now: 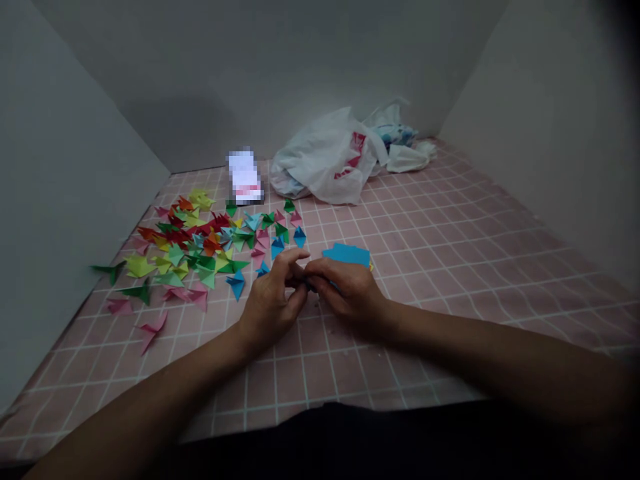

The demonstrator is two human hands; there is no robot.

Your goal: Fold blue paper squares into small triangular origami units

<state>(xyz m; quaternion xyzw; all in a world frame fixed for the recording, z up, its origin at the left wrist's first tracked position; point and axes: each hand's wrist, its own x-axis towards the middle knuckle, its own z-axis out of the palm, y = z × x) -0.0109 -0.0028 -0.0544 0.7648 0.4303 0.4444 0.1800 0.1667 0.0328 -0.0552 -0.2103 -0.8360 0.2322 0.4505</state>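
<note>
My left hand (273, 297) and my right hand (345, 287) meet at the middle of the pink checked tablecloth (450, 267). Both have fingers pinched together on a small piece of paper that is almost wholly hidden between them; a bit of blue shows under the right fingers. A small stack of blue paper sheets (347, 254) lies just behind my right hand. To the left spreads a heap of folded paper pieces (200, 250) in red, green, yellow, pink and blue, the nearest blue ones (236, 283) beside my left thumb.
A white plastic bag (330, 160) with red print lies at the back, with crumpled white and blue packaging (400, 143) behind it. A blurred white card or phone (245, 177) stands near the back wall. Grey walls enclose the table left, back and right.
</note>
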